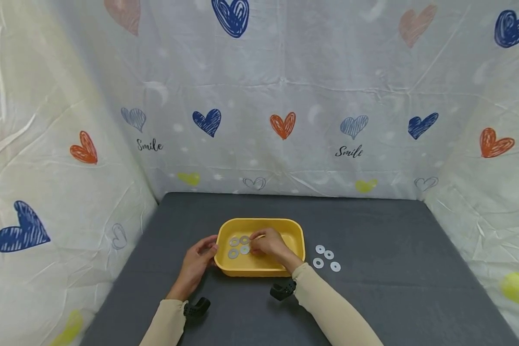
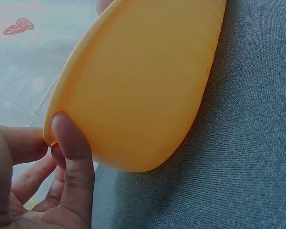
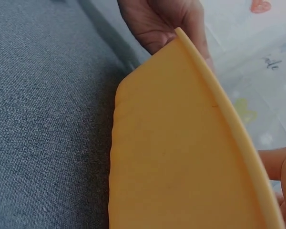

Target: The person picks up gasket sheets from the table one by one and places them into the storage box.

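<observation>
A yellow plastic tray (image 1: 259,272) stands on the dark table. My left hand (image 1: 197,259) grips its left end, with the thumb (image 2: 71,138) against the outer wall and a fingertip at the rim in the left wrist view. My right hand (image 1: 268,242) reaches inside the tray, fingers bent down beside several flat grey washers (image 1: 233,253) grouped at the left of its floor. In the right wrist view the tray's wall (image 3: 171,143) hides those fingertips, so I cannot tell whether they pinch a washer.
Several more washers (image 1: 318,263) lie on the dark cloth-covered table (image 1: 385,250) just right of the tray. Pale curtains (image 1: 311,62) printed with hearts hang behind the table and along both sides.
</observation>
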`<state>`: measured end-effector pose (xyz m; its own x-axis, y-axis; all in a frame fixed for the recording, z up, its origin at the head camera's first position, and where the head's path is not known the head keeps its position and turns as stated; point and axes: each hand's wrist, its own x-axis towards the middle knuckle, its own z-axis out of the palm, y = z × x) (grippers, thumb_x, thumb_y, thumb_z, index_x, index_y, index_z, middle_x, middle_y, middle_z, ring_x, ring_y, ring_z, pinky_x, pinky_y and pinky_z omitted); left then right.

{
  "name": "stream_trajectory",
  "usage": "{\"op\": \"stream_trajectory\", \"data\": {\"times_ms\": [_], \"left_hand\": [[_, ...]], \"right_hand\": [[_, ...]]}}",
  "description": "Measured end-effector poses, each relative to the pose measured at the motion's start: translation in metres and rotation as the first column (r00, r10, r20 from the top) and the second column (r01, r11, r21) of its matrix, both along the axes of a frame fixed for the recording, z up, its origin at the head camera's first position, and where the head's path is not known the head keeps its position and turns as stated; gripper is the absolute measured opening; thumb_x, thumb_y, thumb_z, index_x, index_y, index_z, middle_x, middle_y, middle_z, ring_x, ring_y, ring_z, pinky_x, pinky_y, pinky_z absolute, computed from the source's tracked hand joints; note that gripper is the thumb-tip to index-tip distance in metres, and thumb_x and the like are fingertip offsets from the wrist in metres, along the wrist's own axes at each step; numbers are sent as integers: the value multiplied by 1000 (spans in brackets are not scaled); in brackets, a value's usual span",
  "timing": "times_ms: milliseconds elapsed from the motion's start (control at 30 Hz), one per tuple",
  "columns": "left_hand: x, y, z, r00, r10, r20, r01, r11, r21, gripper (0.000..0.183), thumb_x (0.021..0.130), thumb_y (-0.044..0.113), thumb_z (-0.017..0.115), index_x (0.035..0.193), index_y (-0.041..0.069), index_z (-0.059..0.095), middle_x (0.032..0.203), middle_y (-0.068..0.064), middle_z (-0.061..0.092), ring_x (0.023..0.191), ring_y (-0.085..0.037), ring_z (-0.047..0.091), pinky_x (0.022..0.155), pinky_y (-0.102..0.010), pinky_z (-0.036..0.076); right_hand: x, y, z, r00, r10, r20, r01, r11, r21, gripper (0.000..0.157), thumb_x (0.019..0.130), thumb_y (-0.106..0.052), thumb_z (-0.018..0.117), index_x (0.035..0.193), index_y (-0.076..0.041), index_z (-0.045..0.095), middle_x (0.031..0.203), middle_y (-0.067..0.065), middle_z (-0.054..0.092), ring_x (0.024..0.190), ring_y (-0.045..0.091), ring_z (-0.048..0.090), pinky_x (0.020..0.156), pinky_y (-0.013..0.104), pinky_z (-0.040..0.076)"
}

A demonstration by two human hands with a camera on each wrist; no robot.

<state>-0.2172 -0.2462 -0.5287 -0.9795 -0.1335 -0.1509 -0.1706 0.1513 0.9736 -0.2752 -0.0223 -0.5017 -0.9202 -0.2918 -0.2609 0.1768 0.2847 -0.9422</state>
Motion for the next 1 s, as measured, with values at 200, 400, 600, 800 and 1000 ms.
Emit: {"op": "stream_trajectory", "data": {"times_ms": [200, 400, 600, 800, 1000], "left_hand": [[1, 0, -1, 1000, 2, -4, -2, 1000, -8, 40, 100, 20, 57, 139, 15, 53, 121, -14, 54, 84, -18, 60, 71, -27, 55], [1, 2, -1, 1000, 3, -1, -3, 1000, -3, 40, 100, 19, 57, 139, 14, 53, 119, -13, 53, 83, -19, 60, 70, -27, 55], [0, 2, -1, 1000, 10, 1, -10, 1000, 4, 40, 99, 19, 58, 138, 14, 53, 117, -12, 54, 82, -18, 60, 70, -27, 55], [2, -1, -1, 1000, 22, -7, -22, 1000, 1, 39, 99, 19, 59, 138, 12, 54, 115, -13, 54, 79, -16, 60, 68, -27, 54], [1, 0, -2, 1000, 14, 0, -14, 1000, 0, 40, 100, 21, 59, 138, 14, 54, 119, -14, 54, 82, -17, 60, 70, -26, 54]], "right_hand": [[6, 9, 6, 1000, 10, -17, -11, 997, -80, 27, 92, -9, 65, 115, 6, 66, 104, 22, 70, 90, 32, 72, 79, 38, 60], [17, 28, 19, 995, 21, -93, -29, 995, -90, 26, 93, -12, 65, 114, 3, 66, 115, 26, 67, 90, 24, 72, 80, 36, 60], [21, 51, 25, 991, 6, -135, -23, 991, -128, 26, 94, -10, 64, 115, 5, 65, 115, 24, 67, 92, 23, 72, 84, 40, 59], [23, 74, 25, 984, -36, -175, 6, 985, -170, 25, 94, -7, 65, 115, 5, 65, 115, 26, 65, 96, 27, 72, 82, 37, 59], [28, 99, 27, 968, -73, -240, 35, 986, -161, 27, 94, -8, 65, 119, 0, 64, 117, 31, 62, 94, 27, 72, 83, 43, 59]]}}
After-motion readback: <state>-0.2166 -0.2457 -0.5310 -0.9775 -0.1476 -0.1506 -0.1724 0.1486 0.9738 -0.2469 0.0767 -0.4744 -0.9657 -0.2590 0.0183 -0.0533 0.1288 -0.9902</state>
